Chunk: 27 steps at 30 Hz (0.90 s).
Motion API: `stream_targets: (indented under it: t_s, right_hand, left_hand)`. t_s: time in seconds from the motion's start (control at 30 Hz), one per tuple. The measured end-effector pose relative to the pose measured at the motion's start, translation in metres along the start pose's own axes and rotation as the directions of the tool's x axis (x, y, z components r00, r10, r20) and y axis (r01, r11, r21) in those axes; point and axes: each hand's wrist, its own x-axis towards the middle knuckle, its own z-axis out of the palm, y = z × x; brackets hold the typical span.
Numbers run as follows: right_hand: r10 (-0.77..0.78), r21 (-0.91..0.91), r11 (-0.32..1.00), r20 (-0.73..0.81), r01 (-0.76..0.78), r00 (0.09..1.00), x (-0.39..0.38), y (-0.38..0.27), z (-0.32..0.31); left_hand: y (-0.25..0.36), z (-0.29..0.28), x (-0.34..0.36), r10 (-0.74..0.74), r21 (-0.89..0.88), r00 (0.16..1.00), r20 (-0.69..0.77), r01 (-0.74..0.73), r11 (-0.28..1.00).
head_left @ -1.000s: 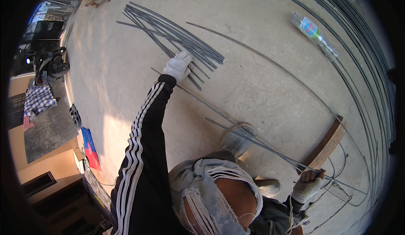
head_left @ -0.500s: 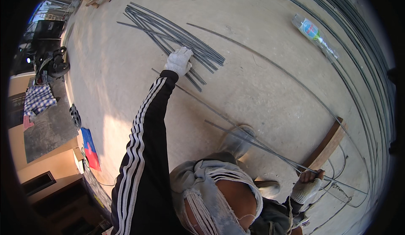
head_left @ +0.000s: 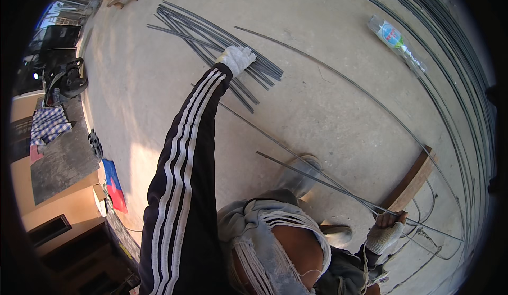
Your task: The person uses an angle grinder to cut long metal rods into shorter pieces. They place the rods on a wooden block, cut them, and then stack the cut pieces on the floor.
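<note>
A loose bundle of cut grey steel rods (head_left: 203,24) lies on the concrete at the far left of centre, some crossing the others. My left hand (head_left: 236,60), in a white knitted glove, is on top of them, its fingers bent over the rods; what lies under the palm is hidden. At the lower right my right hand (head_left: 386,230), gloved with bare fingertips showing, is closed around a thin steel rod (head_left: 312,177). That rod slants up leftward over a wooden block (head_left: 410,181). Another long rod (head_left: 259,131) runs beneath it.
Long steel bars (head_left: 450,57) curve along the right side, with a clear plastic bottle (head_left: 394,40) beside them. One long rod (head_left: 338,75) crosses the floor. Bent wire (head_left: 426,237) lies by my right hand. A boot (head_left: 301,173) stands near my ripped jeans (head_left: 254,226).
My left hand has shifted a little away from me and rightward over the bundle. Two rod ends now show at its left side. My right hand stays nearly in place.
</note>
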Motion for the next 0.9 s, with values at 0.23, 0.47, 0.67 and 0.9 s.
stream_targets:
  t_s: [0.23,0.47,0.67,0.9]
  right_hand:
    - [0.027,0.024,0.999,0.094,-0.029,0.995,0.002,-0.004,-0.008]
    - [0.037,0.013,0.999,0.078,-0.038,0.996,0.004,0.000,-0.002]
    - [0.024,-0.014,1.000,0.007,-0.024,1.000,0.002,0.002,0.008]
    - [0.031,-0.040,0.999,-0.052,-0.033,0.998,-0.002,0.002,0.018]
  left_hand:
    - [-0.009,0.017,-0.039,0.053,-0.273,0.998,-0.025,-0.058,0.960]
    - [-0.003,0.042,-0.093,0.114,-0.277,0.987,0.115,-0.078,0.958]
    - [-0.003,0.029,-0.104,0.150,-0.335,0.981,0.123,-0.102,0.937]
    - [-0.006,0.026,-0.103,0.020,-0.452,0.978,0.207,0.078,0.888]
